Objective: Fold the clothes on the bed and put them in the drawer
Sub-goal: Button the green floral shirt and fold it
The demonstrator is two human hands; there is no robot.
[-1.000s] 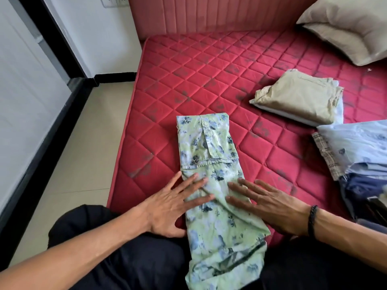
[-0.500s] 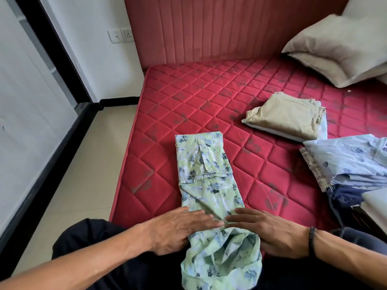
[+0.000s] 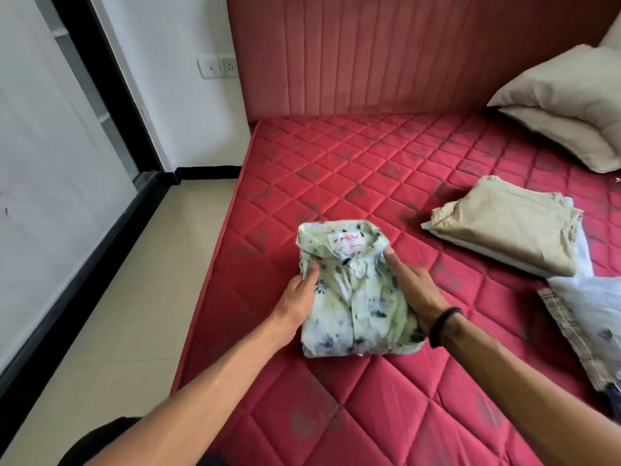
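Observation:
A light green floral shirt (image 3: 356,297) lies folded into a compact rectangle on the red quilted mattress (image 3: 369,169), collar label facing up. My left hand (image 3: 297,302) grips its left side, thumb on top of the cloth. On the right side my right hand (image 3: 415,290), with a black band on its wrist, holds the shirt the same way. A folded beige garment (image 3: 504,227) rests on a white one to the right. No drawer is in view.
A pile of pale blue and checked clothes (image 3: 591,314) sits at the right edge. A grey pillow (image 3: 564,109) leans by the red padded headboard (image 3: 386,52). Beige floor (image 3: 134,280) runs along the bed's left side, bounded by a white wall with black trim.
The long green shirt strip has been folded over into a short rectangle with the collar on top. Both hands went from pressing flat on it to gripping its sides. The view has lifted.

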